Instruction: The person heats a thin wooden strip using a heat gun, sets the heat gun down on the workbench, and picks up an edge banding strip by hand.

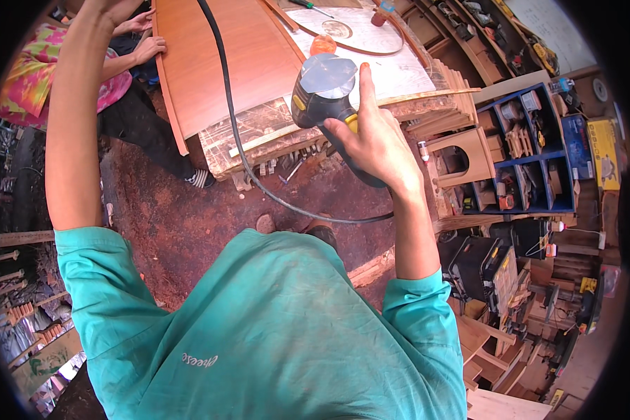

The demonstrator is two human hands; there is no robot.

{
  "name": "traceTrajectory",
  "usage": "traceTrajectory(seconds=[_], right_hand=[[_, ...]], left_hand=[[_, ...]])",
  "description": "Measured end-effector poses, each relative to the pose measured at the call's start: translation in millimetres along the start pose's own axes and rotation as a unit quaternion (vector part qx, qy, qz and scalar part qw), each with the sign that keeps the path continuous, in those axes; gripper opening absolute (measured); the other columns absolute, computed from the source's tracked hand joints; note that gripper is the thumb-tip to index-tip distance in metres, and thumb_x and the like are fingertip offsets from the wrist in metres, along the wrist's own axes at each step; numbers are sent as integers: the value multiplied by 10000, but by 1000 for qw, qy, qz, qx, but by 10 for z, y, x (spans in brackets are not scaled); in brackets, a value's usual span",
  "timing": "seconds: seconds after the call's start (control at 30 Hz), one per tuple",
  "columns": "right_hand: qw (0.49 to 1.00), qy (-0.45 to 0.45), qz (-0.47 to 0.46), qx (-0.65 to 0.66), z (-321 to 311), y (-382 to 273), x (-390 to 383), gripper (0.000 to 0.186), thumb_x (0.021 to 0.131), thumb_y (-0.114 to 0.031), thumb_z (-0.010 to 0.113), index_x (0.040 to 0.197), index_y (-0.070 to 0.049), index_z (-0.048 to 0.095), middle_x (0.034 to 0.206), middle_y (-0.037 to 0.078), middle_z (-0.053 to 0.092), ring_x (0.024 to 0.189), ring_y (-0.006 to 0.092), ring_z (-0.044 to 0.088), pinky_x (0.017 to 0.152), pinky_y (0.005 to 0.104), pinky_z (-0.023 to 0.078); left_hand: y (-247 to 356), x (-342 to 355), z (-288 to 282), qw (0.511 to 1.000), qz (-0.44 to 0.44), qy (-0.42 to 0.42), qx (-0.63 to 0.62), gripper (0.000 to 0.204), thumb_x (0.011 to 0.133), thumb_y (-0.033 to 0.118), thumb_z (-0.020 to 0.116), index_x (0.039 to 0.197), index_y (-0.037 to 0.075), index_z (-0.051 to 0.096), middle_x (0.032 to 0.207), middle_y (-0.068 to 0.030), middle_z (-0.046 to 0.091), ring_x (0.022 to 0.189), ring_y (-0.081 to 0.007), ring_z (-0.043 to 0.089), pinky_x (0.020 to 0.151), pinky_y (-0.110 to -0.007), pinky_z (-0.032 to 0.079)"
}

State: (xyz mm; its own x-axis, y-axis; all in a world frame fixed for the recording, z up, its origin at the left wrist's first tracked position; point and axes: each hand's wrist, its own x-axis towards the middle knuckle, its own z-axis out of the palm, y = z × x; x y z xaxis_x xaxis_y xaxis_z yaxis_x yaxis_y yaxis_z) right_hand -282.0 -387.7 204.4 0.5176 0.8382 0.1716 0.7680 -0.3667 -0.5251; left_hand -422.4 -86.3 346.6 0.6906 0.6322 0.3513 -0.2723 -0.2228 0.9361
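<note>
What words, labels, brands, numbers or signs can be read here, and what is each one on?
Teal shirt, front: one short word in white lettering, large enough to read, but I won't copy it out.
Yellow box at the far right: print too small to read.
Blue box beside it: markings too small to read.
Dark power tool in the right hand: no readable text.

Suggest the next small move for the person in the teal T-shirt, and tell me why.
Perhaps ease the black cord aside with the left hand: from this view it crosses in front of the wooden panel and might snag, while the right hand is busy gripping the power tool.
</note>
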Motion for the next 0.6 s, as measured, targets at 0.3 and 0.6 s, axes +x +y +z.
traceTrajectory(seconds=[0.3, 0.6], right_hand=[[1000, 7, -25, -3, 54, 29, 1, 992, 921, -241, 729, 1584, 113, 82, 979, 399, 677, 976, 549, 679, 878, 534, 524], [992, -87, -49, 81, 254, -276, 67, 1010, 908, -224, 746, 1576, 120, 71, 1050, 413, 659, 1029, 554, 660, 928, 529, 518]], left_hand=[[-53, 61, 4, 1000, 7, -21, -23, 208, 1026, 290, 600, 1123, 107, 573, 867, -2, 665, 685, -73, 611, 575, -203, 507], [-5, -30, -36, 1000, 2, 8, -8, 231, 1023, 279, 601, 1157, 91, 618, 892, -23, 704, 687, -74, 640, 612, -218, 545]])
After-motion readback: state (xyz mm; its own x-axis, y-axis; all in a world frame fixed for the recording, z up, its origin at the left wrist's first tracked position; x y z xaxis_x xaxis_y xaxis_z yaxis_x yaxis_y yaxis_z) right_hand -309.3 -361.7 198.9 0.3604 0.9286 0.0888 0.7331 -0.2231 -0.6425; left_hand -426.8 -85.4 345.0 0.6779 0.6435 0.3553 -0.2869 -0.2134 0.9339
